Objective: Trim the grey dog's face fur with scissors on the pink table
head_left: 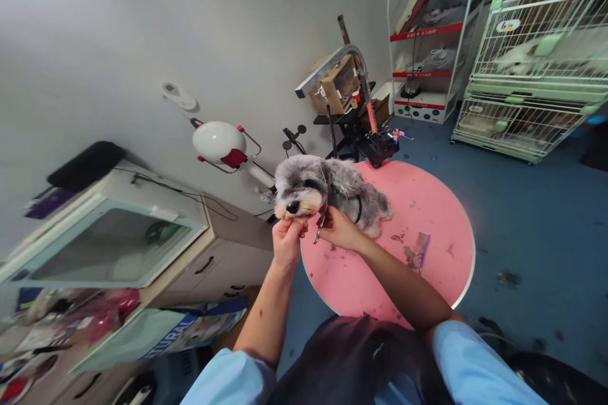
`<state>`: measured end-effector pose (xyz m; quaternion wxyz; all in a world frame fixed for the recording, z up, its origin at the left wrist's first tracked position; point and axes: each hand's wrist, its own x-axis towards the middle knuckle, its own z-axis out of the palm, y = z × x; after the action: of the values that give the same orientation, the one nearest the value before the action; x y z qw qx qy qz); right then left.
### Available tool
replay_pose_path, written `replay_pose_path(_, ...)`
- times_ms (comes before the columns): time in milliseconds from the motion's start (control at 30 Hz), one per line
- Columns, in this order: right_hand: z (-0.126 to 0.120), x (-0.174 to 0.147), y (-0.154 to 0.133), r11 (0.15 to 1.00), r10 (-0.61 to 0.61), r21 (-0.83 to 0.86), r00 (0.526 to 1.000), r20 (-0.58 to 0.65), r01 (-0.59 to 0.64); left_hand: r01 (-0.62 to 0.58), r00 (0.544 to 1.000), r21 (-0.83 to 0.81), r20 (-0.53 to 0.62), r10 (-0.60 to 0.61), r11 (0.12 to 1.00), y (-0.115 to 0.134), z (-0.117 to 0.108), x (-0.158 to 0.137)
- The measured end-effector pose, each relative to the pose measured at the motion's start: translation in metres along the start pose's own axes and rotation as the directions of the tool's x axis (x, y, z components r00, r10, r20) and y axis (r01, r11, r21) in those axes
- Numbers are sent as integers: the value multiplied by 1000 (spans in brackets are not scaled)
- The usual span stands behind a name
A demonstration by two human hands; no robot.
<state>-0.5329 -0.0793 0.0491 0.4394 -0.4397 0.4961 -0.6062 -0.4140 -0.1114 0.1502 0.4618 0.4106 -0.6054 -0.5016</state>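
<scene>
A small grey dog (349, 180) with a paler muzzle sits on a round pink grooming table (446, 215). Under its chin, my left hand (287, 242) is closed on the chin hair. My right hand (338, 228) grips a pair of scissors (323, 218), held upright beside the dog's cheek. Their blades reach up along the side of the head, and the finger rings hang below my fingers. A dark strap runs round the dog's body. Beside the dog on the tabletop lies a comb (422, 253) with a purple edge, amid hair clippings.
A metal grooming arm (327, 69) rises behind the dog, with a clamp (380, 147) at the table's back edge. A white round lamp (218, 141) stands to the left, near a cabinet (209, 266). Wire cages (536, 82) with animals and a shelf rack (427, 76) fill the back right.
</scene>
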Motion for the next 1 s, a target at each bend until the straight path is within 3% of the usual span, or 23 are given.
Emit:
replay_pose_path(400,-11,0,-3,995,36,-89,999,5,-35,-9,1000,-12,-5,9,1000,-7,-2,1)
replay_pose_path(833,-28,5,-16,994,76,66,992,104,-83,-18,1000,-14,1,18,1000,-17,-6,1)
replay_pose_path(1000,-29,10,-17,977,151,128,980,126,-168,3,1000,-35,15,-2,999,-26,-8,0)
